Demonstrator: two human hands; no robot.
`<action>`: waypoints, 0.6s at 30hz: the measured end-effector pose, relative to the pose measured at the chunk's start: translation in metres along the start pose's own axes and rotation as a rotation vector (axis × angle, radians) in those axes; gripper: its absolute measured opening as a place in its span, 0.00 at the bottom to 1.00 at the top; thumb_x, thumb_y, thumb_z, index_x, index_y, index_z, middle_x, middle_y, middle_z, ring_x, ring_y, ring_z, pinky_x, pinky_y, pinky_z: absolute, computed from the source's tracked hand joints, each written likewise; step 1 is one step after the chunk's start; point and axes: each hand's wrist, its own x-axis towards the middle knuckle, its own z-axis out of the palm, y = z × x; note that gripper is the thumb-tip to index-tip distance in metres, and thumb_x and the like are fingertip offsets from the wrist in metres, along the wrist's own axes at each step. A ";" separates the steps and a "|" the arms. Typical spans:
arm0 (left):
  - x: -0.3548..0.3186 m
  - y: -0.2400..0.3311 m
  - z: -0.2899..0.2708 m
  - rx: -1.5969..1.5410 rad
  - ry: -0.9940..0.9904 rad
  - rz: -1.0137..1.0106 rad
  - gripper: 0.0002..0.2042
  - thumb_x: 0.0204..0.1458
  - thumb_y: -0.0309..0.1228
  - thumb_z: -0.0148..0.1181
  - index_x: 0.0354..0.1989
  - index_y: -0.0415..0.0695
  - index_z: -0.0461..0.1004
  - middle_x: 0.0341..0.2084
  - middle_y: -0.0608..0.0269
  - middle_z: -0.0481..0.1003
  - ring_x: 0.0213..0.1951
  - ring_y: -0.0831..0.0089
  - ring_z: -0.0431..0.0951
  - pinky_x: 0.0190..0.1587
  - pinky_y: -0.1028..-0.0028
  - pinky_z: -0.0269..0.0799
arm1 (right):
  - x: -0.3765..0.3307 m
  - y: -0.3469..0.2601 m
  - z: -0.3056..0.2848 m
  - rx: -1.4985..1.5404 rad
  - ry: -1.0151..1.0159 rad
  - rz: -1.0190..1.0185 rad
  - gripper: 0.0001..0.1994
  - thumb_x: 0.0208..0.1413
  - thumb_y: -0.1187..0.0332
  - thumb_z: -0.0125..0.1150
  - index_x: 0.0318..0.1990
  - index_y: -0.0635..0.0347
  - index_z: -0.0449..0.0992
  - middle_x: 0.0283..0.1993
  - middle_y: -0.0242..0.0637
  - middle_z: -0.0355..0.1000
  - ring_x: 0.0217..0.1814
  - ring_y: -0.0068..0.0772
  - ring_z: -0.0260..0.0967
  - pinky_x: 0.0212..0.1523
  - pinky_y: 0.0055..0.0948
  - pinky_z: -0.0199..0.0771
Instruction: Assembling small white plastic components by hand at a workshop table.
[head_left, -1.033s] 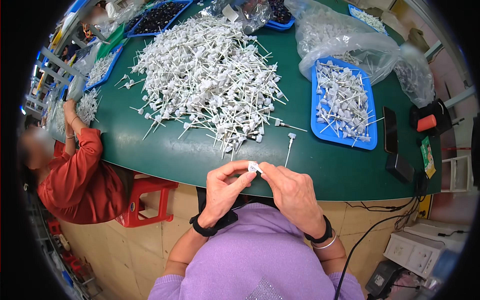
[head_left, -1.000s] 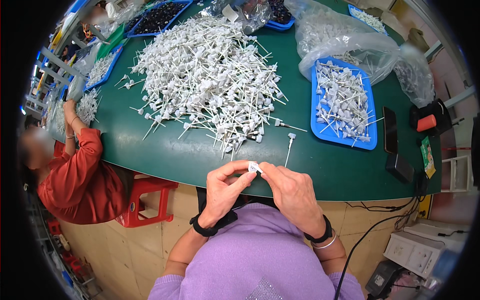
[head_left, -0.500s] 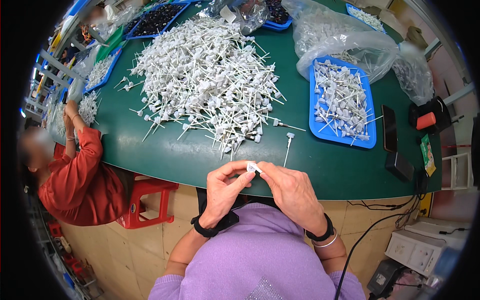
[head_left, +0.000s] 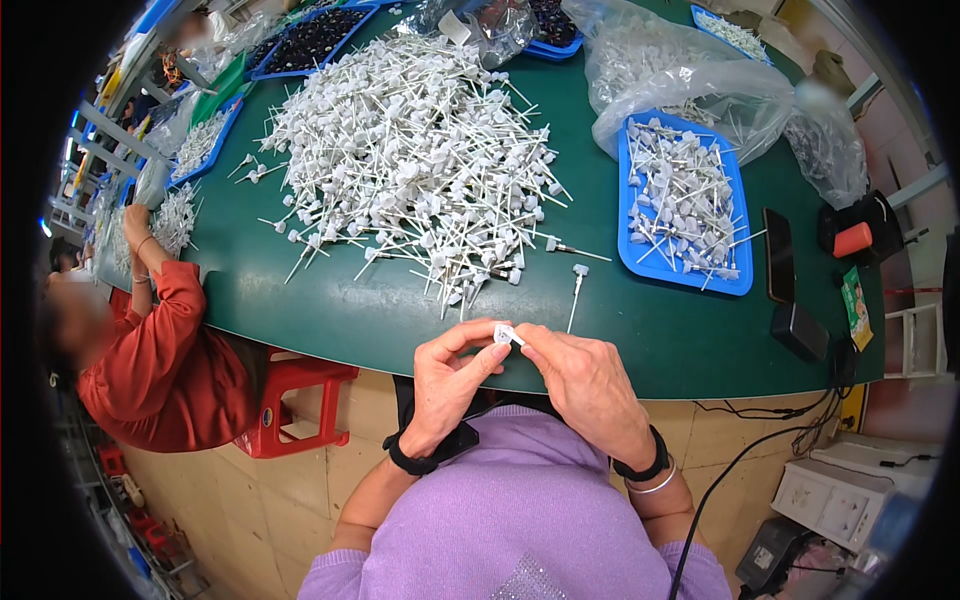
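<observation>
My left hand (head_left: 452, 368) pinches a small white pump head (head_left: 502, 334) between thumb and fingertips, just over the table's near edge. Closed on the same piece from the other side is my right hand (head_left: 588, 385), its fingertips at the short white stem. The fingers hide most of the piece. Beyond my hands spreads a big heap of white pump heads with thin tubes (head_left: 410, 165). A single pump head with its tube (head_left: 578, 290) lies apart, in front of my right hand. Farther right, a blue tray (head_left: 625, 235) holds more of them.
Clear plastic bags (head_left: 690, 85) with white pieces lie behind the tray. A phone (head_left: 779, 255) and a black box (head_left: 799, 332) rest at the right. To the left, a person in red (head_left: 150, 360) sits beside a red stool (head_left: 290, 405), handling similar pieces.
My hands and the piece they hold have stayed in place. At the left, the other person's head and hands have shifted slightly.
</observation>
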 end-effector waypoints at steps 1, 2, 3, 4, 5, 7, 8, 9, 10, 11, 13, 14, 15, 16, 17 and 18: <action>0.000 0.002 0.000 -0.001 -0.002 0.001 0.12 0.54 0.22 0.62 0.47 0.35 0.76 0.43 0.58 0.77 0.41 0.78 0.77 0.36 0.80 0.76 | 0.000 0.000 -0.001 -0.002 0.001 0.000 0.07 0.59 0.73 0.54 0.44 0.61 0.71 0.26 0.49 0.71 0.27 0.55 0.71 0.23 0.46 0.65; -0.001 0.006 0.001 0.153 0.010 0.077 0.12 0.54 0.22 0.61 0.48 0.35 0.76 0.43 0.58 0.77 0.41 0.78 0.77 0.36 0.81 0.75 | 0.000 0.000 -0.001 0.040 0.001 0.004 0.07 0.59 0.73 0.54 0.44 0.61 0.71 0.26 0.50 0.71 0.27 0.56 0.70 0.24 0.46 0.65; -0.001 0.009 0.001 0.307 0.021 0.153 0.13 0.54 0.22 0.61 0.48 0.36 0.76 0.43 0.58 0.77 0.41 0.78 0.77 0.35 0.82 0.75 | 0.001 0.001 -0.002 0.081 0.002 0.008 0.06 0.59 0.73 0.54 0.43 0.62 0.71 0.26 0.51 0.71 0.27 0.57 0.70 0.24 0.46 0.65; -0.001 0.010 -0.001 0.309 0.020 0.152 0.13 0.54 0.22 0.61 0.48 0.36 0.76 0.43 0.58 0.77 0.41 0.78 0.77 0.35 0.82 0.75 | 0.002 0.001 -0.003 0.082 0.003 0.009 0.06 0.59 0.73 0.54 0.43 0.62 0.71 0.26 0.51 0.71 0.27 0.57 0.70 0.24 0.46 0.65; -0.002 0.011 -0.003 0.353 0.005 0.143 0.13 0.55 0.22 0.61 0.49 0.36 0.76 0.42 0.59 0.77 0.40 0.79 0.77 0.35 0.83 0.74 | 0.003 0.000 -0.005 0.103 -0.001 0.006 0.06 0.60 0.72 0.54 0.42 0.62 0.71 0.25 0.52 0.70 0.27 0.57 0.70 0.24 0.46 0.64; -0.002 0.013 -0.003 0.398 -0.013 0.135 0.13 0.55 0.22 0.60 0.49 0.36 0.76 0.41 0.59 0.77 0.40 0.79 0.77 0.35 0.84 0.73 | 0.004 0.001 -0.007 0.124 -0.003 0.003 0.05 0.60 0.72 0.54 0.41 0.62 0.71 0.25 0.52 0.70 0.28 0.58 0.69 0.24 0.46 0.64; -0.002 0.014 0.000 0.266 -0.012 0.071 0.13 0.56 0.22 0.60 0.50 0.36 0.76 0.41 0.60 0.78 0.39 0.79 0.77 0.35 0.84 0.72 | 0.004 0.001 -0.007 0.119 -0.019 0.014 0.05 0.60 0.72 0.54 0.40 0.62 0.71 0.25 0.52 0.70 0.28 0.58 0.69 0.24 0.46 0.63; -0.003 0.014 0.001 0.134 -0.011 0.006 0.13 0.56 0.23 0.59 0.50 0.36 0.76 0.40 0.60 0.78 0.39 0.80 0.78 0.35 0.84 0.71 | 0.004 0.001 -0.008 0.115 -0.035 0.026 0.04 0.60 0.72 0.53 0.40 0.63 0.71 0.24 0.52 0.70 0.28 0.59 0.69 0.24 0.46 0.63; -0.002 0.015 0.002 0.135 -0.012 0.007 0.13 0.56 0.23 0.59 0.50 0.36 0.76 0.40 0.60 0.78 0.39 0.80 0.78 0.35 0.84 0.71 | 0.005 0.001 -0.008 0.115 -0.033 0.026 0.04 0.60 0.72 0.53 0.40 0.63 0.71 0.24 0.52 0.70 0.28 0.59 0.69 0.24 0.46 0.63; -0.002 0.015 0.002 0.144 -0.001 0.002 0.13 0.57 0.23 0.59 0.50 0.37 0.76 0.39 0.60 0.79 0.39 0.80 0.78 0.36 0.84 0.71 | 0.005 0.001 -0.009 0.117 -0.049 0.039 0.04 0.60 0.72 0.53 0.39 0.63 0.70 0.24 0.52 0.69 0.28 0.58 0.68 0.24 0.46 0.63; -0.001 0.014 0.003 0.153 0.008 -0.004 0.13 0.58 0.24 0.58 0.50 0.37 0.76 0.38 0.60 0.79 0.38 0.80 0.78 0.36 0.83 0.71 | 0.005 0.000 -0.009 0.118 -0.064 0.055 0.04 0.61 0.72 0.53 0.39 0.63 0.70 0.24 0.52 0.69 0.28 0.58 0.68 0.24 0.46 0.63; -0.001 0.013 0.004 0.145 0.018 0.002 0.12 0.58 0.24 0.58 0.50 0.37 0.76 0.38 0.60 0.80 0.38 0.80 0.79 0.37 0.83 0.71 | 0.006 0.000 -0.010 0.130 -0.080 0.074 0.05 0.60 0.72 0.53 0.39 0.63 0.70 0.24 0.53 0.69 0.28 0.59 0.68 0.24 0.46 0.62; -0.001 0.013 0.004 0.136 0.029 0.008 0.12 0.58 0.24 0.58 0.50 0.37 0.76 0.37 0.60 0.80 0.38 0.81 0.79 0.37 0.83 0.72 | 0.006 -0.001 -0.010 0.142 -0.096 0.094 0.05 0.60 0.71 0.54 0.40 0.63 0.70 0.24 0.53 0.69 0.28 0.59 0.67 0.24 0.46 0.62; -0.002 0.012 0.005 0.137 0.027 0.008 0.12 0.58 0.24 0.58 0.50 0.37 0.76 0.37 0.60 0.80 0.38 0.81 0.79 0.37 0.83 0.72 | 0.006 0.001 -0.010 0.143 -0.094 0.096 0.05 0.60 0.71 0.54 0.40 0.63 0.70 0.24 0.53 0.69 0.28 0.59 0.67 0.24 0.46 0.62; -0.002 0.011 0.006 0.153 0.052 0.030 0.12 0.58 0.23 0.57 0.49 0.36 0.76 0.38 0.61 0.80 0.39 0.79 0.79 0.37 0.82 0.73 | 0.006 0.003 -0.008 0.187 -0.103 0.124 0.06 0.61 0.70 0.53 0.41 0.63 0.70 0.23 0.52 0.68 0.25 0.56 0.68 0.23 0.45 0.61; -0.002 0.009 0.007 0.170 0.076 0.051 0.11 0.58 0.22 0.57 0.49 0.35 0.75 0.38 0.61 0.79 0.39 0.78 0.80 0.38 0.82 0.73 | 0.006 0.006 -0.006 0.231 -0.112 0.151 0.07 0.62 0.69 0.52 0.41 0.63 0.70 0.22 0.51 0.67 0.22 0.52 0.69 0.22 0.43 0.61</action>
